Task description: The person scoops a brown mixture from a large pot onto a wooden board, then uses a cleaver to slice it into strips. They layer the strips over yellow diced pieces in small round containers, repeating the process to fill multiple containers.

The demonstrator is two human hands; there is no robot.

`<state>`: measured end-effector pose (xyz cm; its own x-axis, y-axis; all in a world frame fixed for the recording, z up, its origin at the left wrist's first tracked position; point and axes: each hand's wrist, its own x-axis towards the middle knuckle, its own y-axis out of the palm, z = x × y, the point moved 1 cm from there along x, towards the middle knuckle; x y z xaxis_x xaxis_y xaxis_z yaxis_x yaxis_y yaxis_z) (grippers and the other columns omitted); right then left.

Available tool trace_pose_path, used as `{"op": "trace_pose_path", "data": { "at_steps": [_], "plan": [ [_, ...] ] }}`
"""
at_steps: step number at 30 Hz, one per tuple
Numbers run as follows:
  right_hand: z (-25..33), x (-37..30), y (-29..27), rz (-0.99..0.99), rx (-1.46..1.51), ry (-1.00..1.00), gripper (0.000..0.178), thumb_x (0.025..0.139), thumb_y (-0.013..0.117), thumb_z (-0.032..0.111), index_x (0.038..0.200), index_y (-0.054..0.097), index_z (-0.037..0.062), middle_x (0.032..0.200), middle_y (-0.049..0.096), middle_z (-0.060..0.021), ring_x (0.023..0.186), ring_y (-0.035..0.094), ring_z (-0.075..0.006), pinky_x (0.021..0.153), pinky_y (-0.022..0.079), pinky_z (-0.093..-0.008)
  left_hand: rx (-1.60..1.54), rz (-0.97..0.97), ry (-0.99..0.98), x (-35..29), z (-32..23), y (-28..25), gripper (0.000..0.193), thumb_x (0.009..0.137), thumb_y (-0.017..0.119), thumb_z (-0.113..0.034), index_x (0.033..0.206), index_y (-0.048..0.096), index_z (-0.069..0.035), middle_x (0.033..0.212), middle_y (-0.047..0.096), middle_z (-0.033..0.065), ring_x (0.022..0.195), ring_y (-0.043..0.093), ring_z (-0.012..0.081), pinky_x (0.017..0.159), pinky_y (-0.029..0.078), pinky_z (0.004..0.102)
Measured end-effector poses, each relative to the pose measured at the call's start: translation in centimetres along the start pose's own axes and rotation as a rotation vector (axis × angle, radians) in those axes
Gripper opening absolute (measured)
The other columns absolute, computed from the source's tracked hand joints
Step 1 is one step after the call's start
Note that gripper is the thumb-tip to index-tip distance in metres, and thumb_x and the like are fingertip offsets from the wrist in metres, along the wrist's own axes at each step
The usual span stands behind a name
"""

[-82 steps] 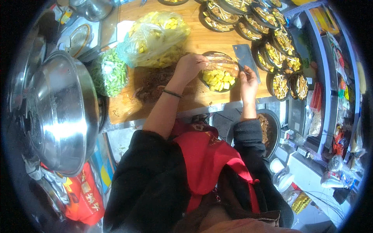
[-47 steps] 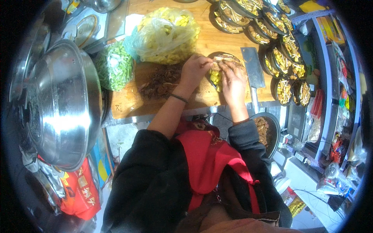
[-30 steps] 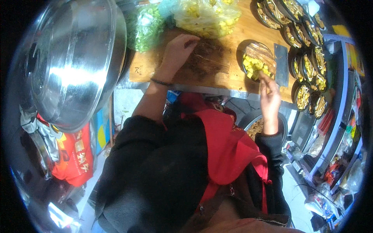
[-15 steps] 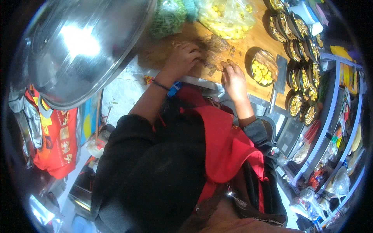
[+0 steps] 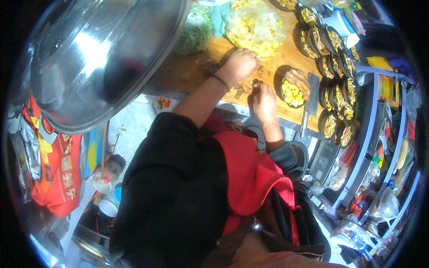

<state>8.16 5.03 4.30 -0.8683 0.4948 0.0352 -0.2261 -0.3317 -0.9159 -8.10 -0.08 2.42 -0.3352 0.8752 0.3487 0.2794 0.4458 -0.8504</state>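
Your left hand [image 5: 240,64] lies knuckles-up on the wooden worktop [image 5: 192,71] in the upper middle of the frame, fingers curled narrow over a heap of dark brown shredded food [image 5: 245,85]; you cannot tell whether it has any of it pinched. Your right hand [image 5: 264,99] sits just below and to the right, fingers bent down onto the same heap, touching its lower edge. A thin dark band rings your left wrist.

The worktop is warm, smooth, pale orange wood. Just right of your right hand stands a round dark bowl [image 5: 279,80] with yellow cubed pieces and a slab of something brown in it. A flat steel cleaver [image 5: 310,96] lies beside that bowl, blade up, handle pointing down the frame. Further right a curved row of small dark bowls [image 5: 335,44] runs down the edge, each filled with yellowish bits.

Above your left hand sits a crinkled clear plastic bag of yellow pieces [image 5: 254,27], and to its left a bag of chopped green vegetables [image 5: 194,31]. A large, shiny, domed steel lid [image 5: 103,58] fills the upper left and hides that end of the worktop. Your black sleeves and red apron cover the lower middle
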Motion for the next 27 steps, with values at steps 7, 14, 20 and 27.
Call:
{"op": "trace_pose_path", "data": {
  "at_steps": [7,14,20,27],
  "plan": [
    [0.1,0.4,-0.9,-0.123,0.511,0.262,0.025,0.079,0.051,-0.003,0.103,0.054,0.0014,0.094,0.061,-0.0122,0.092,0.059,-0.022,0.086,0.046,-0.0327,-0.14,0.145,-0.091,1.1,0.2,-2.1,0.016,0.066,0.066,-0.014,0.075,0.066,-0.002,0.082,0.062,0.0136,0.08,0.061,0.0285,0.074,0.049,0.0384],
    [1.6,3.2,-4.0,-0.289,1.079,0.149,0.04,0.084,0.057,-0.004,0.122,0.047,-0.0018,0.118,0.053,-0.0081,0.103,0.053,-0.0149,0.094,0.04,-0.0277,-1.421,0.282,-0.193,2.0,-0.2,-3.2,0.021,0.091,0.057,-0.017,0.1,0.061,0.001,0.086,0.063,0.0015,0.079,0.056,0.0062,0.07,0.047,0.0224],
    [1.0,3.1,-4.3,-0.156,1.242,0.317,0.017,0.089,0.057,0.005,0.106,0.057,0.0027,0.1,0.061,-0.0039,0.094,0.055,-0.0098,0.084,0.043,-0.0237,-1.71,0.146,-0.653,0.9,-0.5,-3.7,0.026,0.091,0.057,-0.02,0.109,0.06,-0.001,0.093,0.061,-0.0009,0.084,0.056,0.006,0.068,0.048,0.0242],
    [0.2,2.6,-4.0,-0.235,1.474,0.378,0.007,0.09,0.059,0.013,0.094,0.061,0.0069,0.091,0.063,-0.0016,0.083,0.056,-0.0086,0.077,0.044,-0.0229,-1.505,0.209,-0.331,0.0,-0.3,-1.9,0.022,0.084,0.064,-0.004,0.105,0.061,0.003,0.102,0.062,0.0074,0.097,0.056,0.0116,0.083,0.048,0.0269]
  ]
}}
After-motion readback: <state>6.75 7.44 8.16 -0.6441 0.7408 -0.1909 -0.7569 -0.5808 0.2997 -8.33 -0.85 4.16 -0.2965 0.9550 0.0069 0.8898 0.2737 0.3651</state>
